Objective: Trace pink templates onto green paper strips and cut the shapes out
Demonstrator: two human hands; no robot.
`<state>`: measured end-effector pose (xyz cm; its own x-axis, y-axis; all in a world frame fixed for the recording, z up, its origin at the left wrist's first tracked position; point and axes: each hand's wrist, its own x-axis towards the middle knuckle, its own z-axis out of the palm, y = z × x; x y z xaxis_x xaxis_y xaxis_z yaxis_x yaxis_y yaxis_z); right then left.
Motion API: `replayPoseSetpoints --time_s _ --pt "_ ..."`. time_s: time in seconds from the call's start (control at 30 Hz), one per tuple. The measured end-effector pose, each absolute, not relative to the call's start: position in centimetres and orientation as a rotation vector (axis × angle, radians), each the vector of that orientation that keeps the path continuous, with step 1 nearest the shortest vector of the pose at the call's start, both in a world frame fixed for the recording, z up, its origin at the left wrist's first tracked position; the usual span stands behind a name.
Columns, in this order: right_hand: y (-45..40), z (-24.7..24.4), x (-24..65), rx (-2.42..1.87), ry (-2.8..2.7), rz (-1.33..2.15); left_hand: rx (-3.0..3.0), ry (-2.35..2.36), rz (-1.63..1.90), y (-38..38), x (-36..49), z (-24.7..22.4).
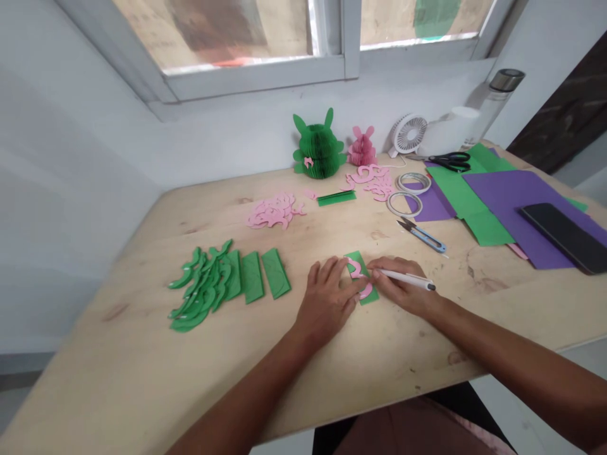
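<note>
My right hand [398, 281] pinches a white pen [405, 278], its tip end at the edge of a green paper rectangle [372, 297]. On that rectangle lies a curvy pink paper cutout [365, 291]. With fingers spread, my left hand [327, 297] presses the cutout down flat against the green paper; part of both is hidden under the fingers. To the left lie two folded green paper pieces [253, 278] and a heap of curved green cutouts [203, 287], overlapping another green piece.
Behind are loose pink cutouts [275, 210], a green honeycomb-paper figure [319, 151], a smaller pink one [363, 148] and a small fan [408, 134]. At right lie tape rolls [404, 205], thread snips [422, 236], scissors [450, 161], purple paper [531, 196] and a phone [566, 237].
</note>
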<state>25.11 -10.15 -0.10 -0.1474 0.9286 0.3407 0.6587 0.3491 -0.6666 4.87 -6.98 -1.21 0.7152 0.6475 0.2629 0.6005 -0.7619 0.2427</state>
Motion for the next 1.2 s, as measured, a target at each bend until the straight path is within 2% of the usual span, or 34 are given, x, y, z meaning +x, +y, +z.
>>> replayPoseSetpoints --time_s 1.2 --pt "-10.21 0.13 25.07 -1.394 -1.959 0.402 2.669 1.032 0.494 -6.87 4.92 -0.62"
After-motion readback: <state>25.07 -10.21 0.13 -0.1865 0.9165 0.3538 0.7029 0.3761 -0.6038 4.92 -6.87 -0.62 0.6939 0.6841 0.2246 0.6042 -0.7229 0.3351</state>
